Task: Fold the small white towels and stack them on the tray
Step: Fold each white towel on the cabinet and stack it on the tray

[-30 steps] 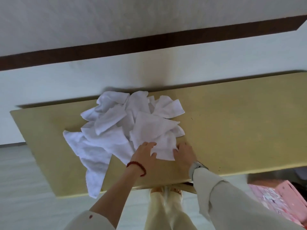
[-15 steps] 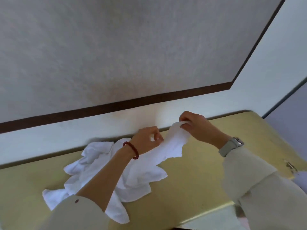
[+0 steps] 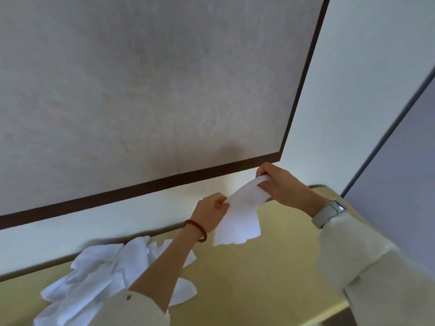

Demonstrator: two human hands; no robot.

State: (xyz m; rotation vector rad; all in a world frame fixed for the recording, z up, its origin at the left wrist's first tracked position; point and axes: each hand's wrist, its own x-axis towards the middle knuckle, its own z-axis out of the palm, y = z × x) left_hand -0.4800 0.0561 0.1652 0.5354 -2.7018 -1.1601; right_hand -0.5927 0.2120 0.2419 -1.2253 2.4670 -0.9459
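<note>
While a heap of small white towels (image 3: 101,276) lies crumpled at the left of the yellow table (image 3: 247,278), one towel has been lifted clear of it and hangs in the air between the two hands. The heap sits close to the table's far edge, by the white wall (image 3: 70,234), and the left forearm crosses in front of its right part. A dark brown band (image 3: 141,187) runs across that wall above the heap, with a grey textured panel (image 3: 141,78) over it.

Further right, the left hand (image 3: 210,212), with a red bead bracelet (image 3: 196,229) at the wrist, has its fingers curled and pinches the left upper corner of the held towel (image 3: 240,220). That towel is stretched between the hands along its top edge, slanting up to the right, and its lower part hangs loose above the table without touching it.

At the right, the right hand (image 3: 277,184) is raised higher than the left and pinches the towel's other upper corner between thumb and curled fingers. A grey wristwatch (image 3: 329,214) sits on that wrist, just above a pale cream sleeve (image 3: 367,267). No tray shows in this view.
</note>
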